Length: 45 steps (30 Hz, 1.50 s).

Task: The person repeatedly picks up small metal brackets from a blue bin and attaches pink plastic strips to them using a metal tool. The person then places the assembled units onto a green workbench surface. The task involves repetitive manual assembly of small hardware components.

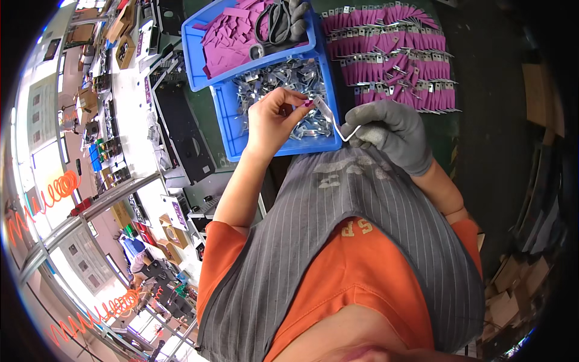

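My right hand (pixel 392 133), in a grey glove, holds a bent silver metal bracket (pixel 326 112) by its lower end. The strip has a sharp V-shaped bend near the gloved fingers. My bare left hand (pixel 272 118) is closed in a pinch at the bracket's upper end. A small spot of purple shows at its fingertips; what they hold is too small to make out. Below the hands stands a blue bin (pixel 233 136) with many loose silver metal brackets (pixel 259 78). Behind it, a second blue bin (pixel 194 55) holds flat purple pieces (pixel 232 33) and a grey glove (pixel 298 23).
Rows of metal brackets with purple covering (pixel 392 45) lie on a green surface at the back right. A workbench (pixel 129 84) with black panels and cardboard boxes runs along the left. Orange coiled hoses (pixel 63 184) hang there. Cardboard (pixel 518 277) is piled at the right.
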Each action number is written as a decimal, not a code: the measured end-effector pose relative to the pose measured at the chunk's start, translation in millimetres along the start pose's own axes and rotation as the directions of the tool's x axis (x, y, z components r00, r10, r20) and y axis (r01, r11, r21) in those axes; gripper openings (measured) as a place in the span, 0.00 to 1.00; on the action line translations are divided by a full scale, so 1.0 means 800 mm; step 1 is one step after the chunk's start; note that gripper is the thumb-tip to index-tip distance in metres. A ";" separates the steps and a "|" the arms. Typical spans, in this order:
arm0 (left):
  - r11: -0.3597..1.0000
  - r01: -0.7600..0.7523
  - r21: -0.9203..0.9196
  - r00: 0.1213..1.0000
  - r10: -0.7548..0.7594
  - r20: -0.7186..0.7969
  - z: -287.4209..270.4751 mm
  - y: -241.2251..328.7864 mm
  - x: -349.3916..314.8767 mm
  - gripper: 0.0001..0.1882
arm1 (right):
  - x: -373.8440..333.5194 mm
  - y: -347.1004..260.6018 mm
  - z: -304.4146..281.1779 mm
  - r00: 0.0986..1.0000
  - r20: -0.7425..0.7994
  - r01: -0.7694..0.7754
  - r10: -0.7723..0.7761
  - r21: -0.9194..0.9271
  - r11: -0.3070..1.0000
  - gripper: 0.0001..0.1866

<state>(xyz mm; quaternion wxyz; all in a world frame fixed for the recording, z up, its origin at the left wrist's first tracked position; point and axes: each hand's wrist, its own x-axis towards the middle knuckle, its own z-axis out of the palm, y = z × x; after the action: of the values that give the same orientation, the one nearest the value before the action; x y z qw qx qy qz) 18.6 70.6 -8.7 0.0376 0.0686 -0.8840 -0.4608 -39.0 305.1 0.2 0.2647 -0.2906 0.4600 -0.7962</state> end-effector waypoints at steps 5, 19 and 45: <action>0.996 -0.079 0.046 0.997 0.079 -0.002 0.006 0.006 0.001 0.11 | -0.001 0.006 -0.006 0.999 0.054 0.013 -0.011 -0.040 0.999 0.15; 0.928 -0.372 0.030 0.860 0.333 0.387 0.001 0.016 0.003 0.10 | 0.012 0.036 -0.040 0.959 0.052 -0.276 0.279 -0.060 0.959 0.14; 0.788 -0.054 0.614 0.875 -0.259 0.409 -0.017 -0.158 -0.017 0.11 | -0.038 0.087 -0.168 0.818 -0.550 -0.314 -0.170 -0.674 0.668 0.14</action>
<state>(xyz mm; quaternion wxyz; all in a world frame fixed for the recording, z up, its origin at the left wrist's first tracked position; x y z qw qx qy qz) 44.3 -9.6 -104.8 -0.2286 0.0121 -0.9608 -0.1561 -102.0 373.5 -123.2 0.0068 -0.1009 0.8107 -0.5766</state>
